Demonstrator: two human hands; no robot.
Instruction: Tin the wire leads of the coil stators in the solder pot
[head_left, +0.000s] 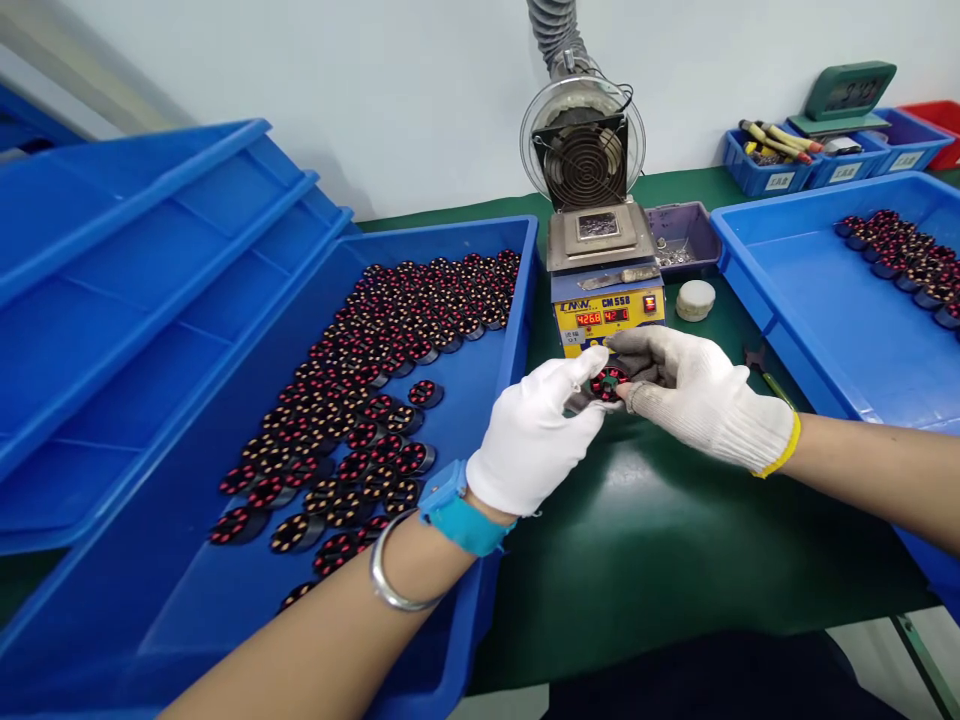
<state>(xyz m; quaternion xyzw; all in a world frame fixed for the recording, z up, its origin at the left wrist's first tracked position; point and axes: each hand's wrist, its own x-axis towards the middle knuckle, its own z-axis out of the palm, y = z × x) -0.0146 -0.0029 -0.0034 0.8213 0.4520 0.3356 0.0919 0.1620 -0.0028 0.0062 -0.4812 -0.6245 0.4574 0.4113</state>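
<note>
A small round motor stator (609, 382), black with red segments around its face, is held between my two hands in front of the solder pot. My left hand (541, 425), in a white glove, grips its left side with thumb and fingers. On the other side, my right hand (694, 395), in a knitted glove with darkened fingertips and a yellow cuff, has its fingers closed on the same part. Just behind stands the solder pot (609, 318), its red digits lit and a flat blade tool (619, 278) lying along its front ledge.
A large blue tray (480, 385) at left holds many similar stators; stacked blue trays (150, 300) lean beyond it. Another blue tray (810, 300) with stators sits right. A fan (586, 165), purple bin (686, 240), round white pad (695, 300) and pliers (772, 380) surround the pot.
</note>
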